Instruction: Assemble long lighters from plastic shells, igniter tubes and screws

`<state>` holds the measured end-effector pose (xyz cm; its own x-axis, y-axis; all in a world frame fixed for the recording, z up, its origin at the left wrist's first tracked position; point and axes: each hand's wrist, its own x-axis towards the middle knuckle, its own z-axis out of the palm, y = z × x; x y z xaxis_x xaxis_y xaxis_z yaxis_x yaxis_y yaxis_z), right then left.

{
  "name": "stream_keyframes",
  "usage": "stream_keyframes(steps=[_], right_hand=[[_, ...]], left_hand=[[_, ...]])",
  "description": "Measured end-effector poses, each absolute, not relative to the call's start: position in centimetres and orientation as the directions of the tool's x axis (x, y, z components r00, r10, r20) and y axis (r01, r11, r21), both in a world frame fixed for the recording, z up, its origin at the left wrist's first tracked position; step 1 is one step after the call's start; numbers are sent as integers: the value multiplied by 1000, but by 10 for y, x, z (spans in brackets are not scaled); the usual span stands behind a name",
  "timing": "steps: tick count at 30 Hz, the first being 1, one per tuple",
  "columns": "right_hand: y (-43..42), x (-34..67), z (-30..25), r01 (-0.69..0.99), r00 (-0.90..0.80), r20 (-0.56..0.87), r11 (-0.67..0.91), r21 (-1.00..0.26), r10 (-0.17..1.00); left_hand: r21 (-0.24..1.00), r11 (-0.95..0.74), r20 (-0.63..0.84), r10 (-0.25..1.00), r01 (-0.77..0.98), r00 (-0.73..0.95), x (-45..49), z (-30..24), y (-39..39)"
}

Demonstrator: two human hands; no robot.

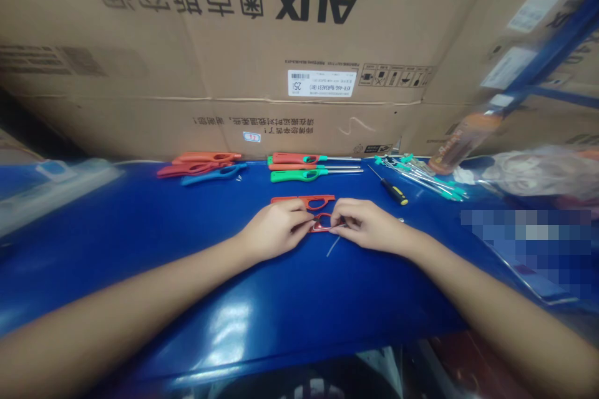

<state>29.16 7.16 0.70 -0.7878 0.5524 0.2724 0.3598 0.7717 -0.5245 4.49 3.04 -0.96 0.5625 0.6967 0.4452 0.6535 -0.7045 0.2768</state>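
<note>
Between my two hands a red lighter casing half (322, 222) lies low over the blue table. My left hand (279, 227) pinches its left part, thumb and fingertips together. From the right, my right hand (367, 224) closes its fingers at the other end, by a thin pale wire or tube (332, 246) that sticks out below. The small parts under my fingertips are hidden. Just beyond my hands rests another orange-red casing half (322, 201) with a trigger opening.
Assembled long-nosed lighters (299, 175) lie behind my hands, beside loose coloured casings (206, 165). To the right are a black-and-yellow screwdriver (394, 191), metal rods with teal parts (433, 181) and an orange bottle (461, 140). A large cardboard box (210, 68) walls off the back.
</note>
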Motion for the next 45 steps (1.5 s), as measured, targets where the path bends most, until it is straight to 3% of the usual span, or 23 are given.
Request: stream_keyframes(steps=[10,20,26,31,35,38,45], right_hand=[[70,293,10,343,-818,246,783,-519,521],[68,293,9,394,-811,207,772,-499,548],[68,293,10,405,-805,212,774,-487,555],[67,292,12,413,-799,212,770,-486,563],[66,292,12,406,-798,219,769,-494,561],[66,293,12,379,-795,245,770,-512,555],[72,294,9,387,-752,315,775,-499,578]], left_hand=[[136,-726,421,659,675,624,45,-12,30],[166,-686,340,714,709,611,50,-5,28],[16,-568,182,811,823,556,61,8,16],[-125,-572,191,788,811,585,64,14,-3],[-162,-521,148,827,838,542,61,13,-10],[-78,-540,173,821,838,545,56,11,-2],[419,-547,270,837,724,476,48,1,25]])
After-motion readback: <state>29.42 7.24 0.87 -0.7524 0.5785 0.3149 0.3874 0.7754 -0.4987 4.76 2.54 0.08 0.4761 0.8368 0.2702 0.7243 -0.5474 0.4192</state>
